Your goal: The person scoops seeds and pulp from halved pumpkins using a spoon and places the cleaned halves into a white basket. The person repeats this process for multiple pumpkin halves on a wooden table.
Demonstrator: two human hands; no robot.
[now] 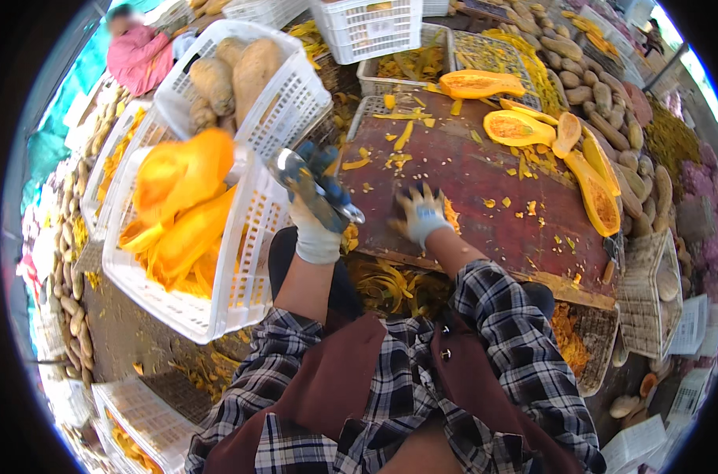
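Note:
My left hand (319, 198), in a white knit glove with a dark coated palm, grips a shiny metal spoon (288, 163). It is raised between a white plastic crate (217, 284) and a red-brown wooden board (483, 178). The crate holds peeled orange squash pieces (193, 237); the uppermost piece (181, 172) is blurred. On the board rests my right hand (423, 214), gloved too, its fingers spread and slightly blurred. Orange pulp (452, 214) lies against its right side. Halved, peeled squash (519, 127) with seedy hollows line the board's far right edge.
Another white crate (288, 89) of unpeeled squash stands behind the filled one. Peel strips (403, 136) and seeds litter the board. Peelings (388, 284) lie below its near edge. Unpeeled squash (608, 101) are heaped at right. A person in pink (138, 59) sits at far left.

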